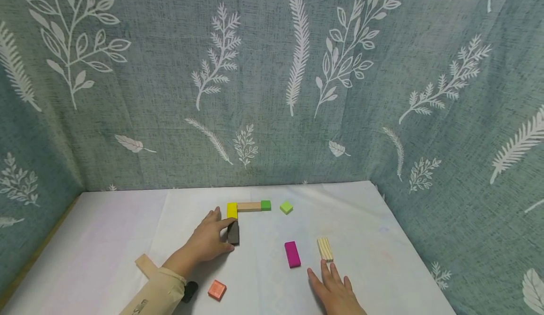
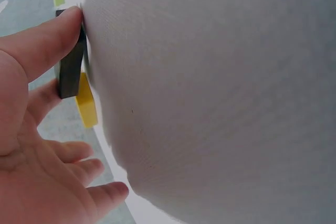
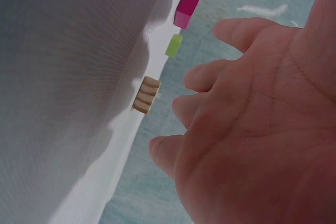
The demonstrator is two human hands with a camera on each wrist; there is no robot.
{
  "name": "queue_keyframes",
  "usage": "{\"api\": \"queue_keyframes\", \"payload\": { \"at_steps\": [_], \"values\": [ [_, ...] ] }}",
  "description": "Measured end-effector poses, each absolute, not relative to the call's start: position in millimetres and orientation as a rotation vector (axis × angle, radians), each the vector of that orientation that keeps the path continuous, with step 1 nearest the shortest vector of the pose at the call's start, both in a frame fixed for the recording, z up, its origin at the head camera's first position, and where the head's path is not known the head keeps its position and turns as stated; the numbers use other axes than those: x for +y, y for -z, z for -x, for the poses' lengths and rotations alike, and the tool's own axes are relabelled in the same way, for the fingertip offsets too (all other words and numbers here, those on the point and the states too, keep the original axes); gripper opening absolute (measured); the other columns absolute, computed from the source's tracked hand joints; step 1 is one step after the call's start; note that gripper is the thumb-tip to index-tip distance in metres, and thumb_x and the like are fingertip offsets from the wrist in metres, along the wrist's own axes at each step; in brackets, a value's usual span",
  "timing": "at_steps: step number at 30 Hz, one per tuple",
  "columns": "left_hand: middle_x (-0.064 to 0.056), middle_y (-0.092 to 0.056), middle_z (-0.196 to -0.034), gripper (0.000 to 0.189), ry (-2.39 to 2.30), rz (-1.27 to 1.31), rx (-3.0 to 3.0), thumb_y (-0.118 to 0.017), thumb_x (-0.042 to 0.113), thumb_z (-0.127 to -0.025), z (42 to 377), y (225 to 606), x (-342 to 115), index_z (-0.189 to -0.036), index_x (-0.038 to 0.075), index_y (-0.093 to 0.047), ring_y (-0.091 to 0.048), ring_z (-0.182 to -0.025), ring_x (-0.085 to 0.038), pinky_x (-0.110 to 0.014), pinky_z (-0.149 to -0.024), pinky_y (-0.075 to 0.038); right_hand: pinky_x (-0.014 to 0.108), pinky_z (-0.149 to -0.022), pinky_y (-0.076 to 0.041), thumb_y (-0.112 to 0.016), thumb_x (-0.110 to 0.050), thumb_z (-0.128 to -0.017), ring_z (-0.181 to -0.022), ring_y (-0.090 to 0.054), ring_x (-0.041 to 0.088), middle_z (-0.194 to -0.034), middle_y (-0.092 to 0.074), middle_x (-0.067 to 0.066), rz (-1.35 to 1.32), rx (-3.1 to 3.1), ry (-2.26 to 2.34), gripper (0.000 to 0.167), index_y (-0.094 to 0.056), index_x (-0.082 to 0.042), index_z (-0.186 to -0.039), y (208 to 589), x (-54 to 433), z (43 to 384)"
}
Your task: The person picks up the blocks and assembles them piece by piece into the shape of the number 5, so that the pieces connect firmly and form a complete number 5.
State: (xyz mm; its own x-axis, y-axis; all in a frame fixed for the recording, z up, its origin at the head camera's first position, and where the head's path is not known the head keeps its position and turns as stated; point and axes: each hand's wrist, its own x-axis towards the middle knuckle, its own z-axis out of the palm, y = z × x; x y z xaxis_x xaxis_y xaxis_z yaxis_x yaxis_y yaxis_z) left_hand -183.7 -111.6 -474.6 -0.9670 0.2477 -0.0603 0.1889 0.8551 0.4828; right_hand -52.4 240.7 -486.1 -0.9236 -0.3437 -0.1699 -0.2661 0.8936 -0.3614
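My left hand (image 1: 207, 237) pinches a black block (image 1: 233, 234) between thumb and index finger, one at each end of it. This block lies in line with a yellow block (image 1: 232, 210), its far end close to the yellow one's near end. From the yellow block's far end a plain wooden block (image 1: 249, 207) runs right to a green block (image 1: 266, 205). My right hand (image 1: 336, 290) holds nothing, its fingers spread low over the table. Just beyond its fingertips lies a ridged wooden block (image 1: 325, 249), and a magenta block (image 1: 292, 254) lies to the left.
A lime green block (image 1: 286, 208) sits right of the green one. Nearer me are an orange block (image 1: 217, 290) and a light wooden block (image 1: 146, 265), partly behind the left sleeve. A black object (image 1: 190, 291) shows beside that sleeve. Leaf-patterned curtain (image 1: 272, 93) surrounds the white table (image 1: 361, 220).
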Motion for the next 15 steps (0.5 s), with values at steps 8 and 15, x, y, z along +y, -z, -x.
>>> {"api": "queue_keyframes", "payload": {
  "at_steps": [8, 15],
  "values": [
    [-0.032, -0.023, -0.162, 0.077, -0.756, -0.315, 2.885, -0.091, 0.024, -0.074, 185.5, 473.9, -111.0, -0.143, 0.016, -0.059, -0.022, -0.150, -0.052, -0.069, -0.115, -0.029, 0.084, -0.101, -0.027, -0.069, -0.076, -0.073, -0.145, -0.030, 0.056, -0.159, -0.030, 0.032, 0.502, 2.867, 0.528, 0.107, -0.042, -0.008, -0.151, 489.1, 241.5, 52.0],
    [-0.031, -0.023, -0.162, 0.078, -0.765, -0.311, 2.887, -0.091, 0.023, -0.073, 185.4, 475.9, -111.9, -0.143, 0.016, -0.059, -0.024, -0.149, -0.052, -0.068, -0.114, -0.030, 0.084, -0.103, -0.024, -0.068, -0.078, -0.073, -0.146, -0.028, 0.055, -0.161, -0.028, 0.029, 0.471, 2.833, 0.514, 0.108, -0.041, -0.010, -0.153, 488.3, 240.8, 52.4]
  ]
}}
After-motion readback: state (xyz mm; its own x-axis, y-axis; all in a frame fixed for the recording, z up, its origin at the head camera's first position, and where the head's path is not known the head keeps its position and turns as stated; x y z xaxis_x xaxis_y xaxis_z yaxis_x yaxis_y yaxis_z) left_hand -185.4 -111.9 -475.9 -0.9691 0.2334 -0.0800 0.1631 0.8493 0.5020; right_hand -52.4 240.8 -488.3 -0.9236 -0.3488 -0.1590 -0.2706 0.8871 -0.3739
